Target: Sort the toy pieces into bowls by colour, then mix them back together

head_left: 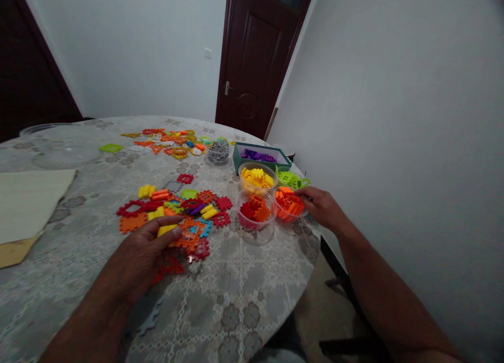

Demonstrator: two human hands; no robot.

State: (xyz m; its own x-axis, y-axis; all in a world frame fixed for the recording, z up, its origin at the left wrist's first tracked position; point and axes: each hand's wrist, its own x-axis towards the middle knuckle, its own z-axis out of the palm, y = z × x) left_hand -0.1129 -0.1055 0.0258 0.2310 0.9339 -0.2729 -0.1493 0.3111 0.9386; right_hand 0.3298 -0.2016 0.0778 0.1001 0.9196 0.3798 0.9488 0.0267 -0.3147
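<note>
My left hand (137, 252) is over the near side of a loose pile of plastic building pieces. Its thumb and fingers are closed on a yellow building piece (167, 230). Around it lie an orange window-like piece (189, 234), a flat orange piece (133, 224) and a red toothed piece (221, 219). My right hand (321, 205) reaches to the rim of a clear bowl of orange pieces (289, 203). Its fingertips are pressed together there; whether they hold anything is hidden.
Beside that bowl stand a bowl of red pieces (255, 210), a bowl of yellow pieces (258, 178) and light green pieces (292, 180). Behind are a box of purple pieces (260, 157) and a tub of grey pieces (219, 152). The round table's edge (311, 268) curves at right.
</note>
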